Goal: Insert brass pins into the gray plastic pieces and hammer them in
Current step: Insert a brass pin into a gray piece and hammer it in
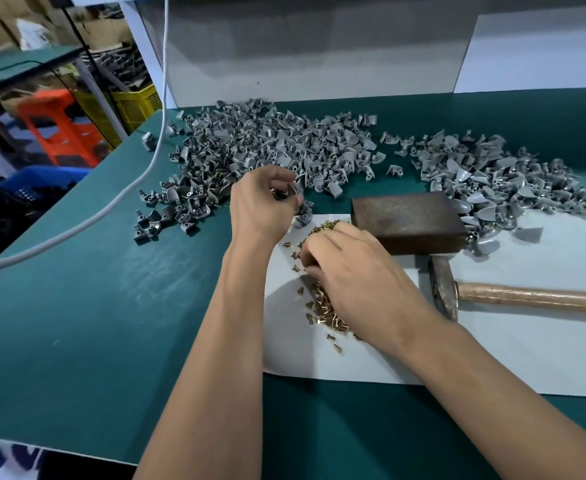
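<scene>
Both hands are busy at the middle of the green table. Her or his left hand (267,199) is raised a little, with fingers curled around some small gray plastic pieces (293,190) taken from the big gray heap (267,143) just beyond it. Right hand (350,268) lies low on the loose pile of short brass pins (322,306), fingers bent down into them; whether a pin is already pinched I cannot tell, because the back of the hand hides the fingertips.

Pins lie spread on a pale sheet of paper (527,341) under and just before the right hand. Beyond this hand sits a dark rusty steel block (409,220), and to its right side rests a hammer with wooden handle (527,297).

I judge the pins to be light, hard and smooth, so they will easily roll or slip; better to pinch one by its shaft between thumb and first finger. The plastic pieces look light and stiff, with curved sides, so hold one by the flat part beside its hole.
</scene>
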